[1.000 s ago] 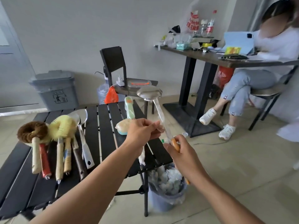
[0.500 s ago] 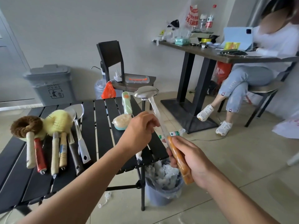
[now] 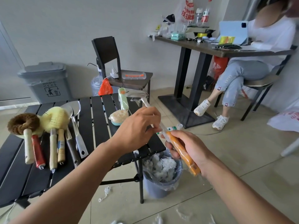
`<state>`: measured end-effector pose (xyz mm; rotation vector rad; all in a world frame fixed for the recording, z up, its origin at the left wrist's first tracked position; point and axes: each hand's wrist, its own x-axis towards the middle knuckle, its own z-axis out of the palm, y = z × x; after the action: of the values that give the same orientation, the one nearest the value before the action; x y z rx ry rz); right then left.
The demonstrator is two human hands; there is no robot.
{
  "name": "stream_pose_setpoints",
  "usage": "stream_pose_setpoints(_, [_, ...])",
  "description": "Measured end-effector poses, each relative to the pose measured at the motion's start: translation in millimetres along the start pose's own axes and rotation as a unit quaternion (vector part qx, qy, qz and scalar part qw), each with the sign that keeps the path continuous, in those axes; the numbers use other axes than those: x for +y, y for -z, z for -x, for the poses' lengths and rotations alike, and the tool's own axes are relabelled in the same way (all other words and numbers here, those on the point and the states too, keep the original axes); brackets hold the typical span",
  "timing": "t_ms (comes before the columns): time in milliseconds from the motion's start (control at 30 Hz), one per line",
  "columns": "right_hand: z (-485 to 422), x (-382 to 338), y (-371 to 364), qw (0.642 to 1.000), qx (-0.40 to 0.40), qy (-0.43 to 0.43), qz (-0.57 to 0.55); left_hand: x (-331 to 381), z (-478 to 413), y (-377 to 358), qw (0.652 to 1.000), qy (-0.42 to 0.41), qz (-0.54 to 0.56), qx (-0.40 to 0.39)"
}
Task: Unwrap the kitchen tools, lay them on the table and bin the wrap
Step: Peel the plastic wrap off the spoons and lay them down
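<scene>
Gripping the ladle [image 3: 181, 150] handle, right fingers [image 3: 182, 135]; left fingers [image 3: 152, 111] pinching wrap [image 3: 163, 132], tips hidden.

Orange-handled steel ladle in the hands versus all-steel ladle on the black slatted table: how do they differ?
The orange-handled steel ladle wears clear wrap; the all-steel ladle lies bare. The first is held up, right hand gripping its handle, left hand pinching its shaft; the second rests on the black slatted table. Handles: orange against steel. Both have shiny steel bowls.
</scene>
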<state>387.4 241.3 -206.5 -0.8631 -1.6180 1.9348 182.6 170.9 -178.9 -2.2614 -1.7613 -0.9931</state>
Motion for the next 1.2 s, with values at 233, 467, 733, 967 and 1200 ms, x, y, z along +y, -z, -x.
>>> stream_pose_setpoints(233, [1.5, -5.5, 1.4, 1.000, -0.027, 0.006, -0.010, 1.9, 0.3, 0.7, 0.992, 0.025, 0.124, 0.018])
stream_pose_setpoints(467, [-0.9, -4.7, 3.7, 0.999, -0.017, 0.027, -0.029, 4.7, 1.9, 1.6, 0.995, 0.026, 0.077, 0.050])
stream_pose_setpoints(733, [1.8, -11.6, 7.8, 0.999, -0.005, 0.016, -0.033, 7.9, 4.5, -2.9, 0.996, -0.009, 0.085, -0.006])
stream_pose_setpoints(967, [2.4, -7.0, 6.3, 1.000, -0.015, 0.013, -0.022, 6.7, 3.0, -8.2, 0.995, 0.002, 0.100, -0.023])
stream_pose_setpoints(1200, [-4.9, -3.8, 11.9, 0.998, 0.011, 0.013, -0.066, 5.5, 2.7, -8.0, 0.979, 0.024, 0.199, -0.039])
